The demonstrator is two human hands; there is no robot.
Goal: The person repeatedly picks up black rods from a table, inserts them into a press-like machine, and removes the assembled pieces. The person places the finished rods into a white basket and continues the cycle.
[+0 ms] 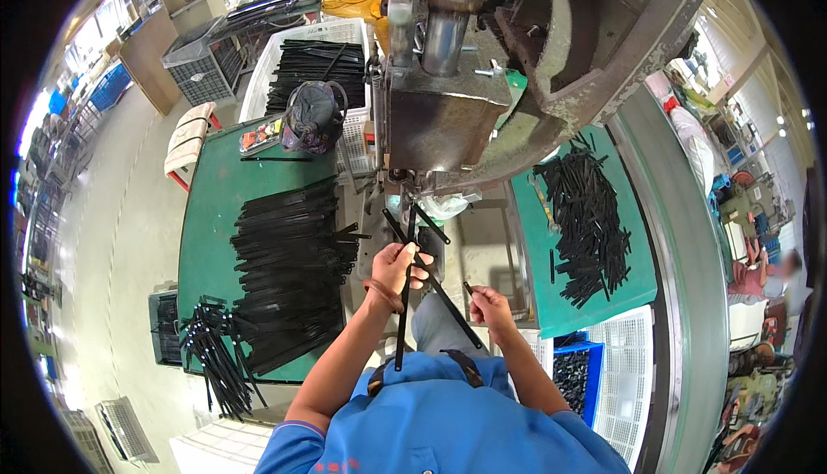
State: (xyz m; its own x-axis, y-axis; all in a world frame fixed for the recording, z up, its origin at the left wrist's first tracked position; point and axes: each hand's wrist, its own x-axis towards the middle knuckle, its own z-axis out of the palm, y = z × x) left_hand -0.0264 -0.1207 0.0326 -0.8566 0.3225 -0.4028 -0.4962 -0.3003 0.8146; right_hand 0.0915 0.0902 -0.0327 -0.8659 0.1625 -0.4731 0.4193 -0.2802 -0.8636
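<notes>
My left hand (398, 269) is closed around long flat black strips (452, 309) that cross each other in front of my body, just below the press head. Another short black strip (432, 225) slants near their upper ends, close to the machine's tool area; what supports it I cannot make out. To the right, my right hand (491, 308) pinches a short black strip (468, 288) between thumb and fingers. Above the hands stands a heavy worn metal press (448, 121) with a large wheel.
A green table (207, 207) on the left carries a wide pile of long black strips (289, 259). The right green table (551, 315) bears heaped short strips (590, 224). A white basket (258, 78) stands behind; a blue bin (593, 379) sits at lower right.
</notes>
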